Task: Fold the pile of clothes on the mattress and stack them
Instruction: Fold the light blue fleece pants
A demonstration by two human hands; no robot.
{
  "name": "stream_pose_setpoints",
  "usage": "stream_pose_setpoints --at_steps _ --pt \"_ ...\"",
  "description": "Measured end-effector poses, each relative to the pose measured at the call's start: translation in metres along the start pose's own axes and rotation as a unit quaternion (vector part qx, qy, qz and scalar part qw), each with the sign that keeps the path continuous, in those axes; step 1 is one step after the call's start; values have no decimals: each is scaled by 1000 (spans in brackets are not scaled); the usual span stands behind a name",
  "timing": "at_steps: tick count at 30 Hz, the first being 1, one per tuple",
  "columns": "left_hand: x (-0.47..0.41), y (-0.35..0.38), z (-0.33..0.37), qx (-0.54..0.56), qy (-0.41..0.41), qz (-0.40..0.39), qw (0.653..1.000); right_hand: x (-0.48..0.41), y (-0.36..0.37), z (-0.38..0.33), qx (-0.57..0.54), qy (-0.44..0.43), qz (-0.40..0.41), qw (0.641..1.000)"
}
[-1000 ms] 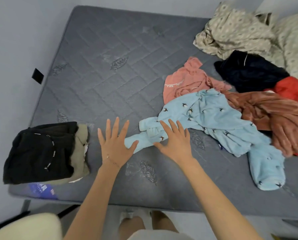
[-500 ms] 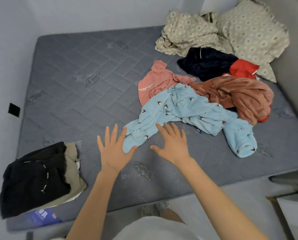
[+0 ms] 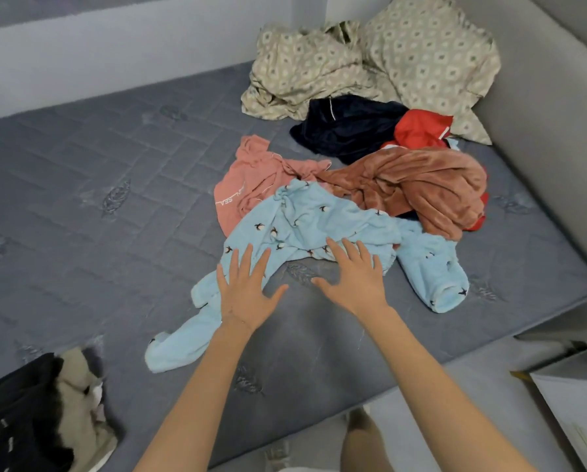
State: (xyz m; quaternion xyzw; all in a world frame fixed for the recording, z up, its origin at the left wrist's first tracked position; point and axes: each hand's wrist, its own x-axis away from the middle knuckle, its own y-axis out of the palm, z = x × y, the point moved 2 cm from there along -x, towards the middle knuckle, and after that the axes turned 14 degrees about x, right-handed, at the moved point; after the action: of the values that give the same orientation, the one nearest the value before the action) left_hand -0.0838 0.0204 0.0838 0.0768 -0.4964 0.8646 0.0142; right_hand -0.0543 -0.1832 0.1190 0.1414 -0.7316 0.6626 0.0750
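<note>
While left hand (image 3: 244,294) and right hand (image 3: 353,281) are hovering spread, empty, over blue garment (image 3: 305,226) at 7 o'clock of pile (image 3: 421,185), pick-up is pending; next: gripping, flattening it

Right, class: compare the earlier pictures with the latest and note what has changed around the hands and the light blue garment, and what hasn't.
The light blue garment has been spread: its bunched leg now lies stretched toward the mattress's near left edge, under the left hand. That hand and the right hand stayed open and flat, gripping nothing. The unfolded pile and folded stack are unmoved.
</note>
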Motion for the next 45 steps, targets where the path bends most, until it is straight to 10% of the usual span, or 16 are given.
stream_pose_setpoints --at_steps 25,45 --pt "-240 297 37 44 -97 -71 992 -277 169 231 -34 34 -18 999" --pt "-210 145 68 287 -67 208 933 -239 93 156 -309 45 32 950"
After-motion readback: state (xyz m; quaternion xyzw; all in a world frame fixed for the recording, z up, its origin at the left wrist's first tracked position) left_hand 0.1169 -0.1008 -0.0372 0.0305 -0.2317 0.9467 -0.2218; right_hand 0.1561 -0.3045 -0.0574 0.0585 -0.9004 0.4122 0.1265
